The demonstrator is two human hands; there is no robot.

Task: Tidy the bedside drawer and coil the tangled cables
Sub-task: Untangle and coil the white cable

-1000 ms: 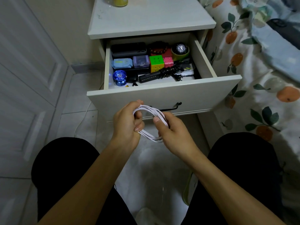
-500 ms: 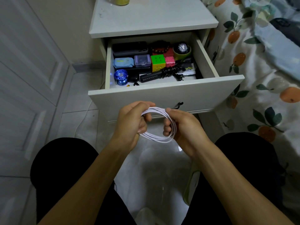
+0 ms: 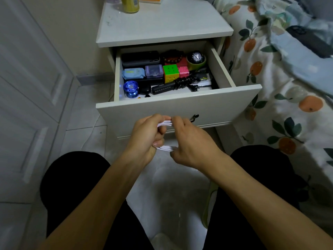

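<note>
Most of the white cable is hidden inside the two fists, only short strands showing above and below the knuckles in front of the open drawer. Half a second ago its loop hung open between the hands; now it is squeezed flat. The left hand and right hand curl round it, knuckles nearly touching.

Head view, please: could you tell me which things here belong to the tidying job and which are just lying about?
Belongs to the job:
- white cable, gripped by left hand and right hand
- open drawer
- bundled black cable in it

Just lying about:
- yellow bottle on the nightstand
- fruit-print bedding
</note>
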